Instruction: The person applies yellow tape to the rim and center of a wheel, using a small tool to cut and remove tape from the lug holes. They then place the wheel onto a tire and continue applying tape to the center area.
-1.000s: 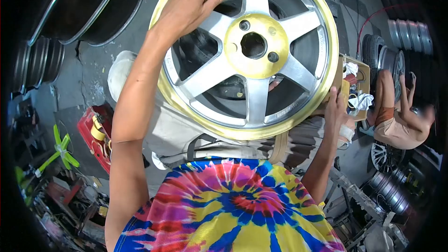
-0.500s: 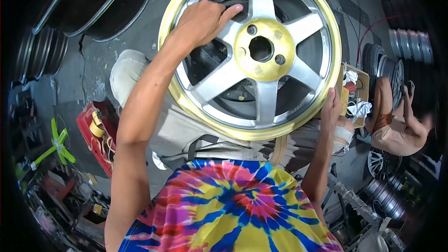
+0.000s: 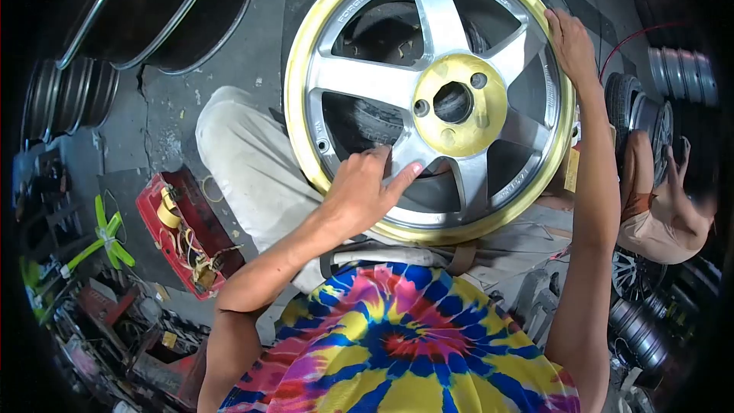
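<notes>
A silver five-spoke alloy wheel point(image 3: 359, 76) with yellow tape on its rim and hub rests on my lap, face up. My left hand point(image 3: 367, 187) grips a lower spoke near the hub, fingers curled around its edge. My right hand point(image 3: 569, 42) holds the taped rim at the upper right, with the arm stretched along the wheel's right side. The wheel sits over a dark tyre seen through the spokes.
A red tray point(image 3: 183, 229) with tape rolls and wires lies on the floor to my left. Dark rims point(image 3: 153, 8) lean at the upper left. Another person point(image 3: 657, 199) crouches at right among stacked wheels point(image 3: 680, 69). Clutter and green parts point(image 3: 99, 245) fill the lower left.
The wheel has turned counter-clockwise. My left hand has gone from the upper-left spoke down to a lower one. My right hand has shifted from the lower-right rim up to the upper-right rim.
</notes>
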`<state>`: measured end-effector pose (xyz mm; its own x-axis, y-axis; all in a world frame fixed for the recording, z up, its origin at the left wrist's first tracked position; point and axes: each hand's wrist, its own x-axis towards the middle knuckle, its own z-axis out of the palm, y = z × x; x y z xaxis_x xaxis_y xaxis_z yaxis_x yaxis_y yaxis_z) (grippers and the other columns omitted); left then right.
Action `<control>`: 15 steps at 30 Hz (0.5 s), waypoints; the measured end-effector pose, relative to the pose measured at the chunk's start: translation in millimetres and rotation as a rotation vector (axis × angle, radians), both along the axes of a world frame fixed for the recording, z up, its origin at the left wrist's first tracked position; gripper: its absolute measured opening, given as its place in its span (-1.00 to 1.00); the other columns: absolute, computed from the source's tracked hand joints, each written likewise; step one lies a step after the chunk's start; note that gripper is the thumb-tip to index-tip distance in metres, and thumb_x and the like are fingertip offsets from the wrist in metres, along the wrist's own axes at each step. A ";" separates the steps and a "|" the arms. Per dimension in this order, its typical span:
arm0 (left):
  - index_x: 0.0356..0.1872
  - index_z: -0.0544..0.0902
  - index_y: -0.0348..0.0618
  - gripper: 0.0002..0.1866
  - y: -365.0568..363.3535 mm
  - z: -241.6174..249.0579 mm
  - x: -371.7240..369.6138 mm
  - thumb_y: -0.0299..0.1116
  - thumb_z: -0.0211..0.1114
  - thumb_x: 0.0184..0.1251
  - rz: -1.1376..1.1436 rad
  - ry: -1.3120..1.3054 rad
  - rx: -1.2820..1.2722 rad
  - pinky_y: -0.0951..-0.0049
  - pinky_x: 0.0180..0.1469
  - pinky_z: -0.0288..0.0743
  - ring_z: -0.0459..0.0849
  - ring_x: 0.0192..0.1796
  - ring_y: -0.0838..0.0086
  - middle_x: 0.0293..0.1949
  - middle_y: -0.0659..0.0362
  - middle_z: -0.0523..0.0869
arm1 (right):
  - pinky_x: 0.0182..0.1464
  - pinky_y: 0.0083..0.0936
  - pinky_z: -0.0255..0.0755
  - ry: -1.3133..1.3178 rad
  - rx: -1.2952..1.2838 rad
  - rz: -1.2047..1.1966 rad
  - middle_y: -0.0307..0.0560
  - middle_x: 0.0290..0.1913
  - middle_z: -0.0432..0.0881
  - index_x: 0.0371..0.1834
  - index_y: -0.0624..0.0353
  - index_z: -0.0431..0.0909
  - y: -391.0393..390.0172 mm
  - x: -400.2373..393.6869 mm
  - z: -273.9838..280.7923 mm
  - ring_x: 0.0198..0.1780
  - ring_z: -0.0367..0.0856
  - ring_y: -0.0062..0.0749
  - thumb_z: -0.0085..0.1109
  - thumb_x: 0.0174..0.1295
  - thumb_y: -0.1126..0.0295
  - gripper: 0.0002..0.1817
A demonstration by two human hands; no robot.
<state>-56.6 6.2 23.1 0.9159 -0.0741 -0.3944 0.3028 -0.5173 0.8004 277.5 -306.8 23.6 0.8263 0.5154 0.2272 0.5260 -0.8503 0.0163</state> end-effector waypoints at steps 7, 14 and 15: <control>-0.19 0.81 -0.37 -0.56 25.3 39.4 73.9 -0.07 0.36 0.51 -0.341 -0.408 0.274 0.02 -0.13 0.67 0.80 -0.29 -0.14 -0.41 -0.24 0.77 | 0.04 -0.11 0.54 0.053 0.411 -0.127 0.30 -0.11 0.73 0.16 0.26 0.61 28.0 -122.4 44.5 -0.05 0.71 0.26 -0.07 0.68 0.14 -0.59; -0.29 0.80 -0.33 -0.63 21.9 25.9 171.6 -0.14 0.39 0.46 -0.264 -0.719 0.285 0.08 -0.17 0.63 0.76 -0.31 -0.10 -0.43 -0.14 0.77 | -0.14 -0.19 0.55 0.762 0.492 -0.329 0.26 -0.23 0.66 0.05 0.25 0.43 67.8 -260.0 29.8 -0.21 0.74 0.13 0.10 0.56 0.43 -0.85; -0.28 0.80 -0.32 -0.64 20.7 15.0 172.7 -0.15 0.39 0.45 -0.219 -0.746 0.254 0.08 -0.18 0.62 0.75 -0.31 -0.10 -0.43 -0.14 0.77 | -0.13 -0.20 0.56 0.739 0.525 -0.310 0.23 -0.24 0.67 0.01 0.28 0.49 74.2 -267.5 25.2 -0.19 0.75 0.10 0.16 0.51 0.46 -0.85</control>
